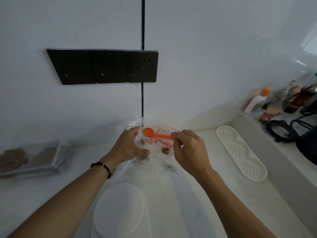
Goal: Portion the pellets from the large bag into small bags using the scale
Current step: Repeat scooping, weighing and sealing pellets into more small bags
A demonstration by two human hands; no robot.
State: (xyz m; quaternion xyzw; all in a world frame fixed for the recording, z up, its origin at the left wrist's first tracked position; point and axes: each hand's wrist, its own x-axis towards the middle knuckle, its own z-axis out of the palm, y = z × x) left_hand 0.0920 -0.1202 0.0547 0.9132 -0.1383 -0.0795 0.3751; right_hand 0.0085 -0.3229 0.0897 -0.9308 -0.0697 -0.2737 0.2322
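Note:
A clear plastic bag (155, 158) with red print lies on the white counter near the wall, with a few brown pellets (165, 150) inside. My left hand (127, 146) holds the bag's left side, fingers curled on the plastic. My right hand (189, 148) pinches the handle of an orange spoon (149, 131), whose empty bowl hovers over the bag's mouth. A white round scale (118, 210) sits close to me below the bag. At the far left lie small clear bags (34, 158) filled with pellets.
A white perforated tray (241, 152) lies to the right. Bottles and clutter (281, 100) crowd a raised ledge at the far right. Black wall sockets (106, 66) and a dark cable (142, 97) are on the wall behind.

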